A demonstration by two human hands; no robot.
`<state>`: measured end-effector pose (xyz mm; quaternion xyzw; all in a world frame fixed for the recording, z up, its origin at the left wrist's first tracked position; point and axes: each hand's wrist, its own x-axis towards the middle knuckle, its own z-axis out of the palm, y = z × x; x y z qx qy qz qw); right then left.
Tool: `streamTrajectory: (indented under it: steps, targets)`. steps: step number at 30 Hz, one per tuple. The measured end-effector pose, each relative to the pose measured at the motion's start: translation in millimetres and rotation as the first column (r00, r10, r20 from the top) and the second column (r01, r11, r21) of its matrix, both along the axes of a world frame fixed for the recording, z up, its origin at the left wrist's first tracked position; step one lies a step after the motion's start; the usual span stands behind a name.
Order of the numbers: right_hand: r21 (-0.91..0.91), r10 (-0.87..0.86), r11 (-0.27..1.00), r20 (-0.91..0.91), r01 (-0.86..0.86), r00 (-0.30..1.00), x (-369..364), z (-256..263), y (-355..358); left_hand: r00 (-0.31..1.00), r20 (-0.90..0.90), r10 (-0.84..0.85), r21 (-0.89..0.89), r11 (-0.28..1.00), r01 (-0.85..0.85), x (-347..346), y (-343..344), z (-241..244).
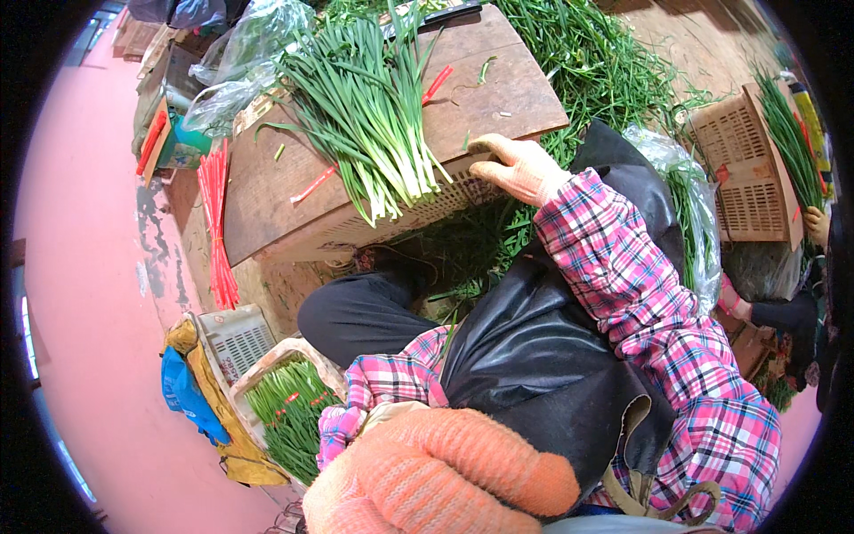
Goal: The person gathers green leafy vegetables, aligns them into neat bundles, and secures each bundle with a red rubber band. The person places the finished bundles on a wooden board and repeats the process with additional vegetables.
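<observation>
In front of me a loose sheaf of garlic chives [380,127] lies on a brown wooden board [494,87]. The pale cut ends hang slightly over the near edge. My right hand [524,167], in a pale orange knitted glove, is at the board's right front edge with thumb and finger apart and nothing between them. Close to the camera, my gloved left hand [440,474] fills the bottom of the view. Its fingers lie together, and its palm side is hidden. Red printed tie strips [437,85] lie on the board, one either side of the chives.
A plastic crate [413,217] supports the board. A knife [450,13] rests at its far edge, red strips [217,227] hang off its left. Loose greens [600,60] heap behind. Tied chives fill a basket [327,364] at lower left. Another person's hand [815,223] shows far right.
</observation>
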<state>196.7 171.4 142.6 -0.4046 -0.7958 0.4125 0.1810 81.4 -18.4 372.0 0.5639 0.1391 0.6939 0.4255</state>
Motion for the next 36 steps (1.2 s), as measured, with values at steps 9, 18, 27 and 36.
streamTrajectory:
  steps: [9,18,27,36]
  targets:
    - [0.011,0.049,0.999,0.028,-0.049,0.998,5.7,-1.6,-1.8,0.98,-0.154,-0.126,0.158,0.976,0.15,-22.5,11.4,-9.6]
    - [-0.1,-0.104,0.992,-0.352,0.073,0.93,-8.2,58.8,35.6,0.983,0.141,0.116,0.158,0.978,-0.138,-30.6,22.2,-7.6]
    - [0.108,-0.089,0.989,-0.075,0.097,0.993,-139.6,90.5,156.1,0.875,-0.293,0.386,-0.294,0.834,-0.467,-138.1,88.1,-58.8]
    - [0.518,0.229,0.732,0.426,-0.444,0.875,-189.8,75.6,205.5,0.241,-0.944,0.224,-0.087,0.537,-0.839,-195.0,236.9,-140.8]
